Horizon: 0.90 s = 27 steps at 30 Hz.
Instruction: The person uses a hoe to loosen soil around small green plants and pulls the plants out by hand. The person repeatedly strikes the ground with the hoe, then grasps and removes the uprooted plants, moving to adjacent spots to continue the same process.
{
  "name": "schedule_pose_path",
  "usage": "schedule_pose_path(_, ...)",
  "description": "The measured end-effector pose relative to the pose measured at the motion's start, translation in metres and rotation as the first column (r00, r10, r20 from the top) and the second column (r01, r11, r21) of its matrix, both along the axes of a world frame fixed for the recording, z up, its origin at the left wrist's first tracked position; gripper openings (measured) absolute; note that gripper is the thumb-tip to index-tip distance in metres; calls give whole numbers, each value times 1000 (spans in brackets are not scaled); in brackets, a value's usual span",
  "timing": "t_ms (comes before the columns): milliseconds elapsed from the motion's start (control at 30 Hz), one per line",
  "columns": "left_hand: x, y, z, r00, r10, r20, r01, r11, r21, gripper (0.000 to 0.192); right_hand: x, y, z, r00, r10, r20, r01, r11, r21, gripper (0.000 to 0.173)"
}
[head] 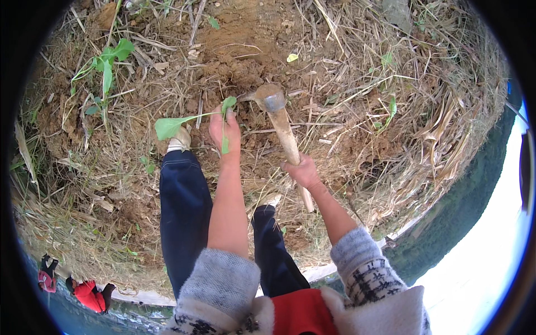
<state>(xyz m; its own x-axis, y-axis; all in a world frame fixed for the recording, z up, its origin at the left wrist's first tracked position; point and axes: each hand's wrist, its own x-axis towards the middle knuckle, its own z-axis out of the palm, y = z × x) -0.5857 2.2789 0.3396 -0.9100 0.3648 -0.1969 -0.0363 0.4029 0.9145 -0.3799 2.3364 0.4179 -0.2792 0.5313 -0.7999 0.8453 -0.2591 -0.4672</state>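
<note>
Between the fingers of my left hand is a leafy green seedling; one broad leaf reaches out to the left over my shoe. My right hand grips the wooden handle of a short hoe. A metal collar binds the hoe's head, which lies close to the right of my left hand. Its blade points toward that hand and is partly hidden by soil and the seedling's leaf. Loose brown soil lies just beyond both hands.
A rooted leafy plant stands at the left, and a smaller seedling at the right. Dry straw covers much of the ground. My left shoe is beside my left hand. Two people, one in a red jacket, are far behind at lower left.
</note>
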Motion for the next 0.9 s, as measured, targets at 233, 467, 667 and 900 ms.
schedule_pose_path(233, -5, 14, 3, 986, 41, -164, -61, 991, -119, 20, -9, 17, 46, 995, -69, 78, 69, 998, 6, 40)
schedule_pose_path(467, -1, 23, 11, 997, 76, 16, -76, 997, -19, 21, -38, 10, 115, 948, -75, -309, 181, 927, 329, 17)
schedule_pose_path(667, 3, 20, 3, 979, 51, -197, -58, 998, -30, 17, -95, 10, 55, 933, -86, -350, 174, 958, 227, 21)
schedule_pose_path(900, 6, 11, 1, 962, -13, -272, -11, 996, -86, 13, -64, -16, 6, 977, -122, -172, 149, 977, 152, 27)
